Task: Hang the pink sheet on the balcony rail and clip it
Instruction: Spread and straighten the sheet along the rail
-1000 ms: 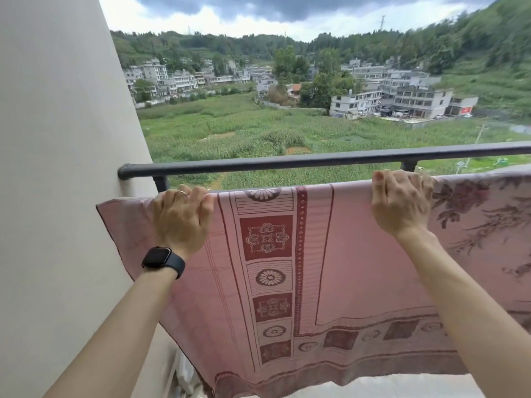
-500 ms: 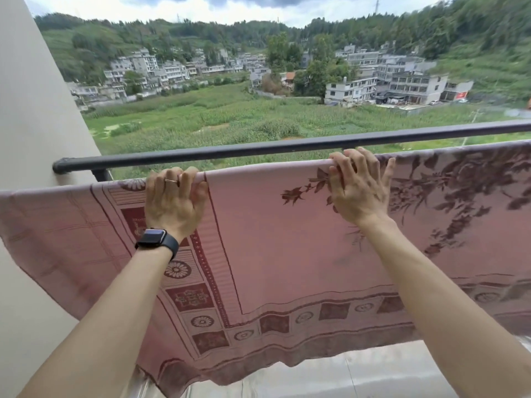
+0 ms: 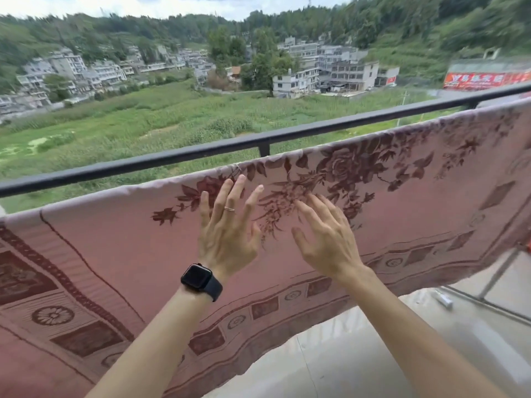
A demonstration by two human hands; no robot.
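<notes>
Just below the balcony rail (image 3: 172, 158), on its near side, the pink sheet (image 3: 402, 214) hangs in one broad curtain. Its top edge runs parallel to the rail, and its patterned lower border falls toward the floor (image 3: 373, 354). What carries that top edge is hidden by the cloth itself, so it cannot be told whether the sheet lies over the rail proper or over something beneath it.

Both hands are held up below the rail, in front of the flower print. The left hand (image 3: 227, 234), with a ring (image 3: 229, 208) and a dark watch (image 3: 201, 278), has its fingers straight and spread. The right hand (image 3: 327, 242) is also spread and gripping nothing, its fingers slightly blurred. Whether the fingertips press the cloth or hover just off it is not clear.

The sheet looks thin, soft and light. It sags between supports and ripples along the bottom, so it would likely slide or lift in wind rather than stay put by its own weight. The top fold just under the rail seems the sensible place to take hold, pinching both layers together, and that is also where clips would bite best. Flat palms would suit smoothing the hanging face.

No clip is in view. A small pale object (image 3: 444, 300) lies on the floor below the rail's right end, too small to identify.
</notes>
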